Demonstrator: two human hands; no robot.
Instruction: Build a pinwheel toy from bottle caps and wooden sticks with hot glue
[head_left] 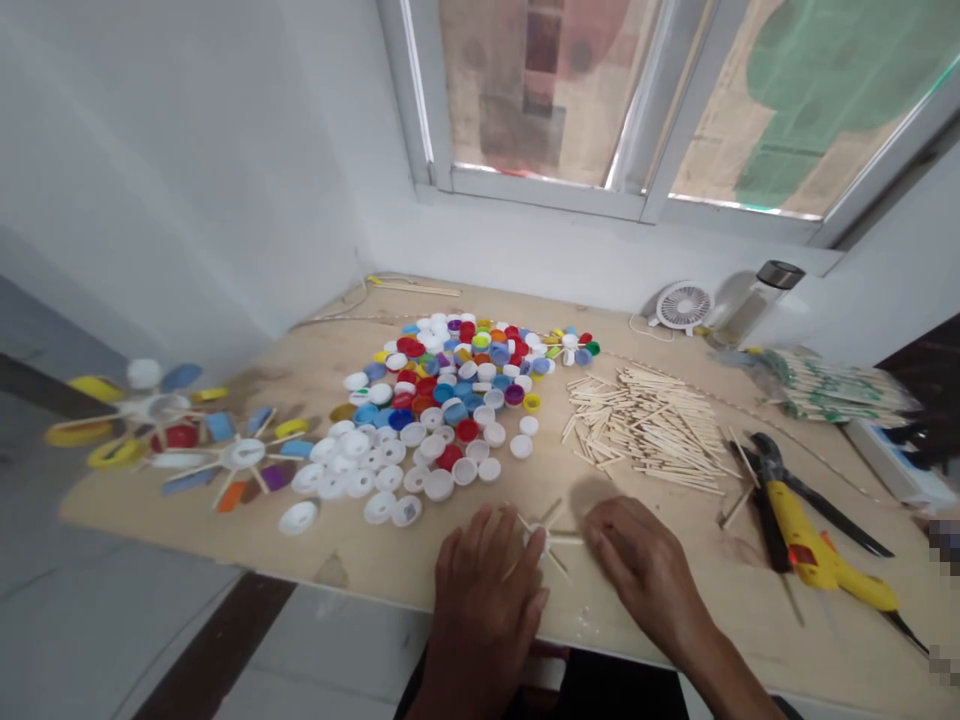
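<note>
A white bottle cap with several wooden sticks radiating from it (546, 538) lies near the front edge of the wooden board (315, 350). My left hand (484, 590) rests flat on the board, fingers stretched toward the cap from the left. My right hand (641, 565) lies to the right of it, fingers curled down and touching the stick ends. Neither hand lifts anything. A heap of coloured and white bottle caps (442, 410) is spread behind my left hand. A pile of wooden sticks (645, 430) sits behind my right hand.
Two finished cap-and-stick stars (225, 455) lie at the board's left end. A yellow glue gun (814, 545) and black pliers (765, 470) lie at the right, with a bag of sticks (832, 390), a small white fan (682, 305) and a bottle (754, 300) behind.
</note>
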